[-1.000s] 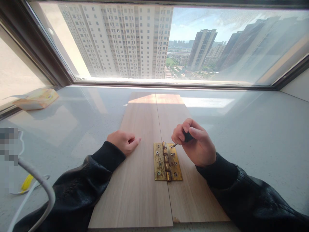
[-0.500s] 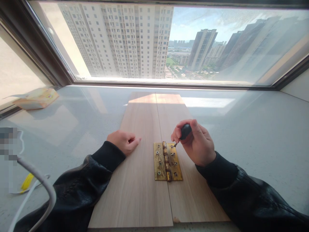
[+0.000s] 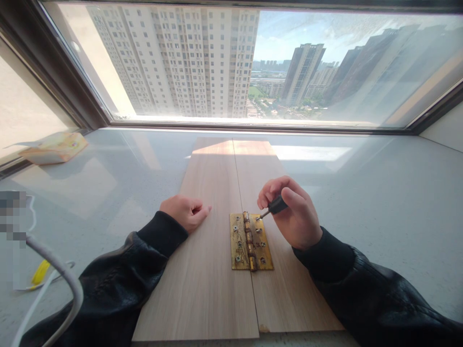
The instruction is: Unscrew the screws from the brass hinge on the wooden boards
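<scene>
Head view: our right hand (image 3: 296, 217) grips a short screwdriver (image 3: 275, 206), its tip at the screw (image 3: 258, 218) in the top right corner of the hinge (image 3: 251, 242). The hinge lies flat across the seam of two boards (image 3: 210, 270). Our left hand (image 3: 184, 212), curled and empty, rests left of the hinge. We judge it best to hold the tip squarely in the screw, press down firmly, and brace closer to the hinge.

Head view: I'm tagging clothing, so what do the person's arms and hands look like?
Both arms wear black, creased, glossy jacket sleeves with black knit cuffs. The left hand and right hand are bare: no gloves, rings or watch visible.
</scene>
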Demonstrator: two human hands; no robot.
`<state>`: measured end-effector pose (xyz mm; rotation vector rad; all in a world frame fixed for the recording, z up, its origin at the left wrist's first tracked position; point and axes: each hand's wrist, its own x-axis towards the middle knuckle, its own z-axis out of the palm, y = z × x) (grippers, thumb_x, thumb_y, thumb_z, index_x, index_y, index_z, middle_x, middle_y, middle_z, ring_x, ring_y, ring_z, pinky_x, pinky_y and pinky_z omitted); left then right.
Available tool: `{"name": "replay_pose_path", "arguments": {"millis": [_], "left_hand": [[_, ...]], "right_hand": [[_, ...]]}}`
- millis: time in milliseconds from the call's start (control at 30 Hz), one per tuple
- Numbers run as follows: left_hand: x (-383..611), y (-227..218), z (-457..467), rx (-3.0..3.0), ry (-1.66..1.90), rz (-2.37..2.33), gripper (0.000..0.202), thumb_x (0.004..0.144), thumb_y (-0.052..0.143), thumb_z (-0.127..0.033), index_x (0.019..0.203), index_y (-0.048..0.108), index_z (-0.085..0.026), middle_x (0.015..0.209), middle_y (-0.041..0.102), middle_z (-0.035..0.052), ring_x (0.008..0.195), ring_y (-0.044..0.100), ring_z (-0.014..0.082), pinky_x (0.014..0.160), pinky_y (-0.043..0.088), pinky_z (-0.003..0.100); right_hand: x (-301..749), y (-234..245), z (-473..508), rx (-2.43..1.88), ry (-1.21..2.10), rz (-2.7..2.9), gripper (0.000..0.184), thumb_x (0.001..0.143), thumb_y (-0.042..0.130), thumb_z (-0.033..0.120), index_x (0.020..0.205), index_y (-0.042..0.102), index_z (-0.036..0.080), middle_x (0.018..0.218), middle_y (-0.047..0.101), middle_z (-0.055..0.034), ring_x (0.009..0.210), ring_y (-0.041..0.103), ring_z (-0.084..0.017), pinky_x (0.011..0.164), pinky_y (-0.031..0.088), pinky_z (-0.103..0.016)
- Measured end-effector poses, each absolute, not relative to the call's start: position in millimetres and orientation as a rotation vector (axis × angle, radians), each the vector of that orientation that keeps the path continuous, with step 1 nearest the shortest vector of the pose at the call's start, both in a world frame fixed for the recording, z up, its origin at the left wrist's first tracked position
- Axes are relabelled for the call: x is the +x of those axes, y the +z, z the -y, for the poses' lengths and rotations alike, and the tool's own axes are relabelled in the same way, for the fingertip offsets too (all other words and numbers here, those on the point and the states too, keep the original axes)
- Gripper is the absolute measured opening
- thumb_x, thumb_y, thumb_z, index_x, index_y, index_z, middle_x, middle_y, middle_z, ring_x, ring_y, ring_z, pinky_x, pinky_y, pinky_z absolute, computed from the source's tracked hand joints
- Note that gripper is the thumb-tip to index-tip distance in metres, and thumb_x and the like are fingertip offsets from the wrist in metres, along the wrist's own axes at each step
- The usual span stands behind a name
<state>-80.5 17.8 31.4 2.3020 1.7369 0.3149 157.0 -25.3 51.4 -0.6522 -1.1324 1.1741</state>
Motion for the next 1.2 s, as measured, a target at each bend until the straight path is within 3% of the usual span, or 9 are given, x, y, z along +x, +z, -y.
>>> {"name": "replay_pose_path", "arguments": {"millis": [167,400,733,900,1000,1067,1133,1200], "left_hand": [[-80.4,31.1,-18.1,2.295,0.313,-1.746,0.048,0.081,0.041,-0.056,0.051,0.037,-0.019,0.051,0.036,-0.0016,0.053,0.032,0.0132,0.057,0.022,0.03],[-78.8,31.8,-17.8,2.292,0.306,-1.749,0.048,0.081,0.041,-0.057,0.051,0.037,-0.019,0.051,0.037,-0.0012,0.054,0.033,0.0134,0.058,0.023,0.031],[-80.2,30.8,-18.5,2.301,0.308,-1.754,0.048,0.081,0.041,-0.057,0.051,0.036,-0.019,0.05,0.037,-0.0013,0.053,0.033,0.0134,0.057,0.023,0.03],[-80.0,31.0,-18.3,2.307,0.297,-1.746,0.048,0.081,0.04,-0.057,0.051,0.036,-0.019,0.05,0.038,-0.0013,0.054,0.034,0.0136,0.057,0.023,0.03],[-79.6,31.8,-17.7,2.308,0.297,-1.747,0.048,0.081,0.041,-0.057,0.052,0.038,-0.019,0.05,0.039,-0.0012,0.054,0.035,0.0136,0.057,0.023,0.03],[-79.3,32.1,-17.6,2.305,0.301,-1.745,0.047,0.081,0.041,-0.056,0.052,0.038,-0.019,0.05,0.039,-0.001,0.054,0.035,0.0135,0.057,0.022,0.03],[-79.2,31.9,-17.9,2.299,0.301,-1.745,0.048,0.081,0.04,-0.057,0.051,0.037,-0.019,0.05,0.039,-0.0008,0.054,0.035,0.0134,0.057,0.022,0.03],[-79.4,31.2,-18.4,2.298,0.294,-1.747,0.048,0.081,0.04,-0.057,0.052,0.037,-0.019,0.051,0.039,-0.0007,0.054,0.034,0.0135,0.057,0.022,0.03]], "right_hand": [[157.7,50.8,24.0,-0.702,1.091,1.139,0.021,0.081,0.068,0.039,0.076,0.059,0.021,0.067,0.058,0.0022,0.062,0.054,-0.013,0.059,0.039,-0.03],[157.7,53.8,26.2,-0.712,1.1,1.186,0.024,0.088,0.058,0.041,0.076,0.058,0.02,0.062,0.062,0.0009,0.054,0.057,-0.015,0.055,0.041,-0.032],[155.4,54.8,27.1,-0.701,1.161,1.172,0.033,0.091,0.052,0.044,0.07,0.059,0.02,0.052,0.059,0.0008,0.045,0.054,-0.014,0.049,0.039,-0.031],[154.4,60.4,27.7,-0.668,1.222,1.131,0.041,0.091,0.047,0.052,0.064,0.054,0.022,0.045,0.043,0.0045,0.041,0.042,-0.011,0.045,0.033,-0.029],[161.7,69.0,26.0,-0.836,1.113,1.277,0.056,0.09,0.03,0.068,0.061,0.045,0.023,0.044,0.028,0.0067,0.039,0.03,-0.01,0.042,0.03,-0.028],[170.1,75.4,24.5,-1.013,0.981,1.446,0.055,0.086,0.039,0.07,0.06,0.045,0.023,0.045,0.028,0.0065,0.04,0.029,-0.01,0.042,0.028,-0.028],[178.8,80.6,23.4,-1.235,0.831,1.69,0.044,0.078,0.062,0.059,0.059,0.052,0.021,0.047,0.04,0.0043,0.045,0.034,-0.01,0.044,0.026,-0.027],[184.8,83.5,23.2,-1.494,0.639,1.968,0.037,0.071,0.072,0.048,0.056,0.055,0.019,0.051,0.049,0.0015,0.047,0.038,-0.01,0.046,0.026,-0.027]]}}
